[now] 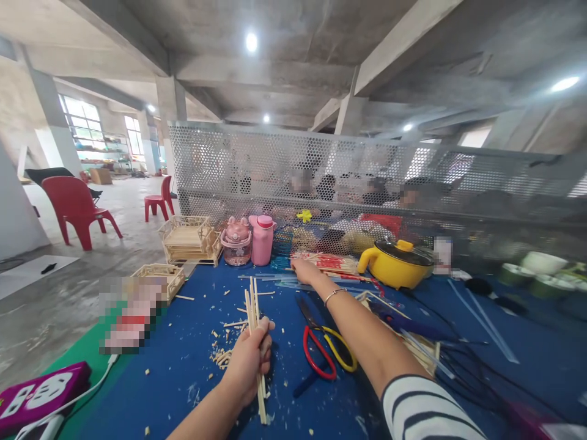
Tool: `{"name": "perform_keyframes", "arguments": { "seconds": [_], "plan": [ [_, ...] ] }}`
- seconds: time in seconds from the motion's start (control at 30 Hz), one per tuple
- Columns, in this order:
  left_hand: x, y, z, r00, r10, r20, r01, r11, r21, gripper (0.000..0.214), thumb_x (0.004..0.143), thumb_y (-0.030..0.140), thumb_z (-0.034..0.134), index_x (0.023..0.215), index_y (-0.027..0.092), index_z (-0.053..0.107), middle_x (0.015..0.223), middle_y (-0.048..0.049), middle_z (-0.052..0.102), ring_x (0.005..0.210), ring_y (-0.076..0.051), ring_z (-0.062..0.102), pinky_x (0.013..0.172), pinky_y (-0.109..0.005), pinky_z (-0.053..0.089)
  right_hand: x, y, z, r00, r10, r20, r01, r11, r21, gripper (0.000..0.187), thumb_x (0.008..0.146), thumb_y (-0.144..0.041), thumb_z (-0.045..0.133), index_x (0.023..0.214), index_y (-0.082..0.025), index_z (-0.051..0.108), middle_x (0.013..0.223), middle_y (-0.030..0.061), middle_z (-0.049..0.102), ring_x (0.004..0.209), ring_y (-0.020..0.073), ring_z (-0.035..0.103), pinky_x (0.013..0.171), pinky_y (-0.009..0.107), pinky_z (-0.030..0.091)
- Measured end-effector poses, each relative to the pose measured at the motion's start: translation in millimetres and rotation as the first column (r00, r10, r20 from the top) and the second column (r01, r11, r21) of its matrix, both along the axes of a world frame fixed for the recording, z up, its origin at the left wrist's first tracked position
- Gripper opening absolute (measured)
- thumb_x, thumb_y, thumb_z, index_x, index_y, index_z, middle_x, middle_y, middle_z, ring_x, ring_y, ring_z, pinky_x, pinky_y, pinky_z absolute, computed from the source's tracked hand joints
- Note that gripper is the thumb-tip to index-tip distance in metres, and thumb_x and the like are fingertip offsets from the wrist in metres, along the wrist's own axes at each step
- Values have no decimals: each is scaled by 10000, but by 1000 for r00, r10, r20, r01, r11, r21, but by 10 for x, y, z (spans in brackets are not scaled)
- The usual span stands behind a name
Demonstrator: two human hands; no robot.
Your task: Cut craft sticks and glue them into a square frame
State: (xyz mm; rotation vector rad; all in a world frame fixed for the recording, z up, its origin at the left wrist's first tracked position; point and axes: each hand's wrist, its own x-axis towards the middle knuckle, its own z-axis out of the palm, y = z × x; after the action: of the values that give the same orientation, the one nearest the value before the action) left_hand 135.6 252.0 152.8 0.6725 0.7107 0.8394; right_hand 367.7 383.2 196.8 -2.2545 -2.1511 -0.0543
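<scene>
Blue bench (178,360) runs beneath everything near your hands. Yellow pot (398,272) stands well to the right of the fingers of your right hand (305,271). Red-and-white bundle (334,263) lies just right of those fingers; whether they grip anything there, you cannot tell from this angle. Scissors (313,325) rest right of your left fingers, apart from them, handles toward you. Thin wooden sticks (251,308), a small handful, sit in your left hand (254,354), its fingers wrapped round them about mid-length, far ends fanning slightly. By their look: light, stiff, not very slippery, liable to snap if bent hard. Best held around the middle, gently squeezed. Offcuts (223,357) lie just left of your left fingers.
</scene>
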Motion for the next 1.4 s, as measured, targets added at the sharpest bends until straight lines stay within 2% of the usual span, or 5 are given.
{"name": "perform_keyframes", "arguments": {
  "seconds": [0.5,0.63,0.8,1.1,1.4],
  "plan": [
    [-186,78,230,967,-25,252,-12,990,142,389,768,409,616,1013,110,575,720,-22,606,374,17,206,317,-104,140,-1212,-2280,-50,562,761,-325,-527,632,568,115,849,-200,466,944,-205,531,1048,85,577,1045,165,529,897,282,418],
    [-185,32,250,974,46,221,-86,981,172,375,688,390,700,902,111,569,540,55,500,364,11,229,326,-104,152,-1171,-2566,-166,689,594,-415,-341,771,539,660,736,-471,593,1272,-157,372,1204,159,501,1052,252,511,830,336,437],
    [-198,17,293,982,99,164,-139,956,256,422,675,446,693,904,116,562,606,33,552,371,16,242,333,-111,160,-1225,-2563,-327,650,209,-730,-101,977,189,408,906,-464,312,656,-181,466,551,-23,440,516,104,400,509,229,321],
    [106,-506,135,974,-213,-80,228,925,304,440,708,521,626,906,128,626,430,74,406,341,-23,260,347,-162,167,-1225,-2496,-499,441,263,-858,33,951,308,416,910,-484,292,624,-195,384,568,-28,351,533,106,305,502,254,253],
    [-214,-42,375,978,79,192,-135,945,299,473,711,533,622,952,125,630,782,-44,625,388,21,245,323,-102,187,-1240,-2491,-413,476,201,-856,-175,976,132,453,903,-513,290,584,-190,303,546,-50,305,526,82,283,509,234,240]
  ]
}}
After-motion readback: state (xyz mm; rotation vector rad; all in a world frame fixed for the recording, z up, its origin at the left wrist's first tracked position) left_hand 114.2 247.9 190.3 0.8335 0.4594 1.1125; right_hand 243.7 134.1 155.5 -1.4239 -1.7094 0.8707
